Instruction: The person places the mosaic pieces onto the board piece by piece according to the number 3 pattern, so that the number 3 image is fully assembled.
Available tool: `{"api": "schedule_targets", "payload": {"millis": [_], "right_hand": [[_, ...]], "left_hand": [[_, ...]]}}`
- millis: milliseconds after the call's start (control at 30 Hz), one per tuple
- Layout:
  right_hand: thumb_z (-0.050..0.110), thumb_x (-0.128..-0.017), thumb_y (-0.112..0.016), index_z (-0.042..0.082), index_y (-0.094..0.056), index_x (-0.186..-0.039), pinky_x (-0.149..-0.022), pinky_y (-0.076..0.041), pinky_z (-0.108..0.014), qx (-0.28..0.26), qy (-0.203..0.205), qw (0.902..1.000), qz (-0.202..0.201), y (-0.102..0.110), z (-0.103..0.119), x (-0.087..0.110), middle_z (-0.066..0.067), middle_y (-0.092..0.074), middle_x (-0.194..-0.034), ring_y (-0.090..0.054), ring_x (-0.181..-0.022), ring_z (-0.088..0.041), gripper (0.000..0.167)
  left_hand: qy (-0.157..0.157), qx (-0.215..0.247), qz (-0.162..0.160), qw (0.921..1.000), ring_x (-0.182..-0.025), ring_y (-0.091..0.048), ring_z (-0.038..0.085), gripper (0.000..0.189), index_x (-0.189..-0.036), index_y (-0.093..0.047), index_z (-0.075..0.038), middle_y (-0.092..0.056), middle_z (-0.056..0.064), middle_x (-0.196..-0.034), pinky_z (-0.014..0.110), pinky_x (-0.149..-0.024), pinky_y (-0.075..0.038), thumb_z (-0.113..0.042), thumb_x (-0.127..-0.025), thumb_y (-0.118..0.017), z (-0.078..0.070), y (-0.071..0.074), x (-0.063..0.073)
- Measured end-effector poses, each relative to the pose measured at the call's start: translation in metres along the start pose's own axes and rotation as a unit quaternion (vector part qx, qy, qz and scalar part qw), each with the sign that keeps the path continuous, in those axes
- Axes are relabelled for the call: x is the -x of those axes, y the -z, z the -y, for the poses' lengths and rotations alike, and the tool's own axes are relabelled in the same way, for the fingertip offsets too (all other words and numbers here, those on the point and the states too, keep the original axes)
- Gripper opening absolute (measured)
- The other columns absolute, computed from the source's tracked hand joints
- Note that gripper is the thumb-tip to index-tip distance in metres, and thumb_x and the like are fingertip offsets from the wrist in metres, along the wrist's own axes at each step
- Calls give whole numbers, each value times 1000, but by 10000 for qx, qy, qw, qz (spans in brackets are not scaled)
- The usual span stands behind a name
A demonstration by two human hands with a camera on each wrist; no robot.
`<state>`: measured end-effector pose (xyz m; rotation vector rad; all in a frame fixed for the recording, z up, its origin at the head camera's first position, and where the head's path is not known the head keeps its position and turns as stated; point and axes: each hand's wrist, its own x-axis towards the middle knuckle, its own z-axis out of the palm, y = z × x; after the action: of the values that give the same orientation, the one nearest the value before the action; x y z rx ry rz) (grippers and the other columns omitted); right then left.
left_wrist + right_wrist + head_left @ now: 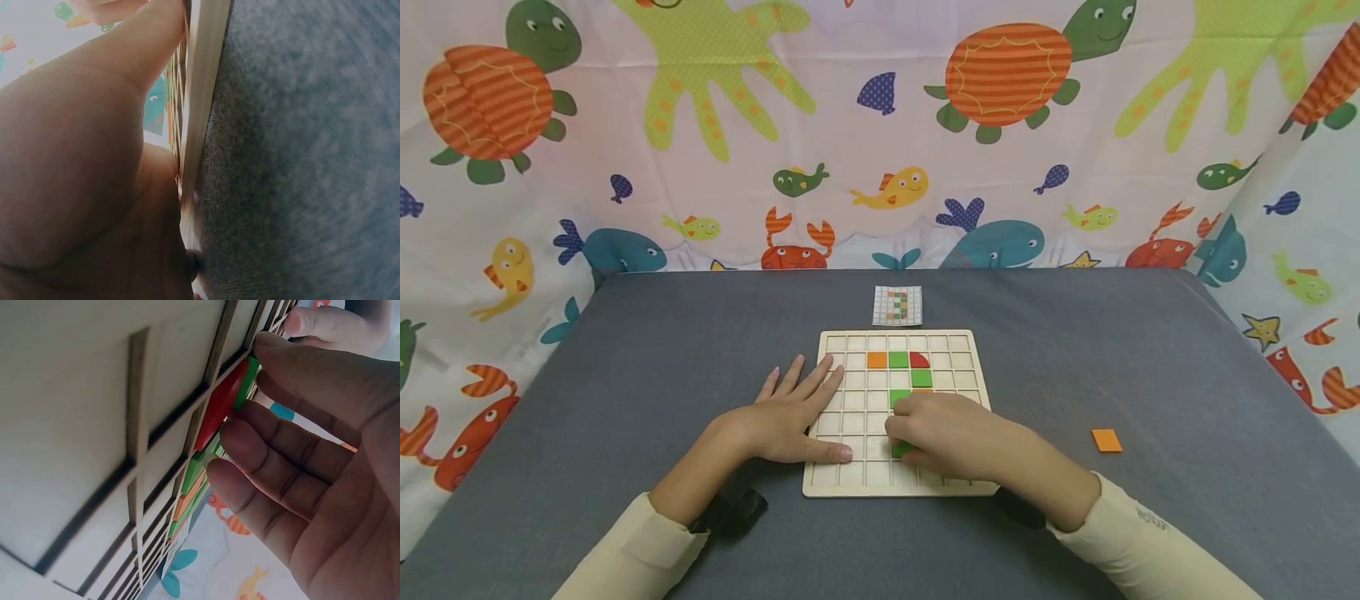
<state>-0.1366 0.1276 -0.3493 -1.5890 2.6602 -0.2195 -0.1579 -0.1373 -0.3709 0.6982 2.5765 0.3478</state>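
Observation:
A wooden grid board [842, 479] lies on the table with coloured tiles in some squares. My left hand [782, 425] rests spread over its left edge, the thumb straight along the lower squares. The right hand [962, 429] is over the lower middle, thumb and forefinger pinching a green tile [245, 384] at the board. Beside that tile, a red tile [222, 406] shows in the right wrist view; in the head view the hand hides it. Farther up are an orange square [877, 360], a green square [898, 359] and a red quarter-round tile [918, 359].
A loose orange square tile [1107, 440] lies on the grey table to the right of the board. Behind the board is a small pattern card [897, 306] with a coloured grid. A printed curtain [850, 83] hangs along the table's back.

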Motion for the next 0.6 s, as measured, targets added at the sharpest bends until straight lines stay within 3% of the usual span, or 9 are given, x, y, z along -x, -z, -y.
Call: {"api": "schedule_targets", "payload": {"millis": [600], "right_hand": [[8, -87, -75, 18, -70, -82, -70, -47, -23, -222, -53, 9997, -119, -1, 2, 6, 10, -54, -80, -50, -76, -7, 12]], "left_hand": [[39, -17, -4, 10000, -150, 14, 39, 115, -163, -5, -16, 6, 5, -168, 62, -114, 6, -78, -82, -59, 0, 1, 0]]}}
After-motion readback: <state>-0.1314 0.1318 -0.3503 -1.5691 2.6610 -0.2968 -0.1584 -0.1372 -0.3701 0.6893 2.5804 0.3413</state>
